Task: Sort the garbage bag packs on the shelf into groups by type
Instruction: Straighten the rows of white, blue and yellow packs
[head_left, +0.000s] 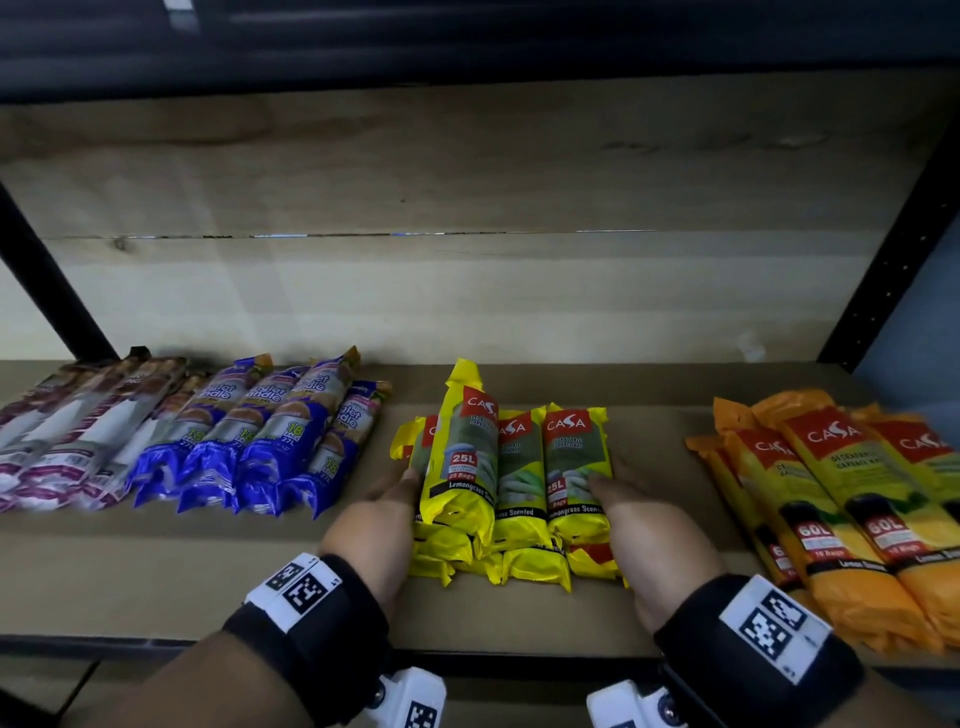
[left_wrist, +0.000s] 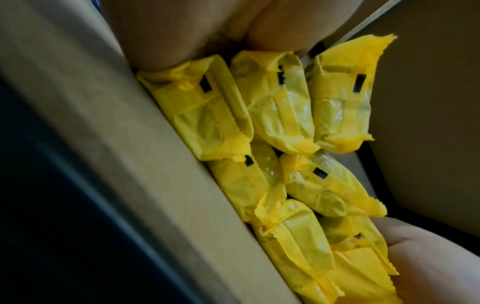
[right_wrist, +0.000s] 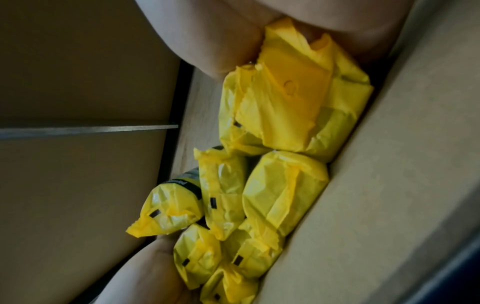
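Note:
A pile of yellow 25L Casa garbage bag packs (head_left: 511, 467) lies two layers deep on the middle of the shelf board (head_left: 208, 571). One pack lies aslant on top at the left. My left hand (head_left: 387, 512) presses flat against the pile's left side and my right hand (head_left: 644, 525) against its right side, its thumb resting on the rightmost pack. The left wrist view shows the packs' folded ends (left_wrist: 275, 115) between my left palm (left_wrist: 182, 30) and the right hand (left_wrist: 428, 257). The right wrist view shows the same ends (right_wrist: 285, 185) below my right palm (right_wrist: 207, 41).
To the left lie a row of blue 27L packs (head_left: 270, 441) and, further left, purple-and-white packs (head_left: 78, 426). Orange-yellow 60L Casa packs (head_left: 852, 499) lie at the right end. Black uprights (head_left: 893, 249) frame the shelf and another board hangs low overhead.

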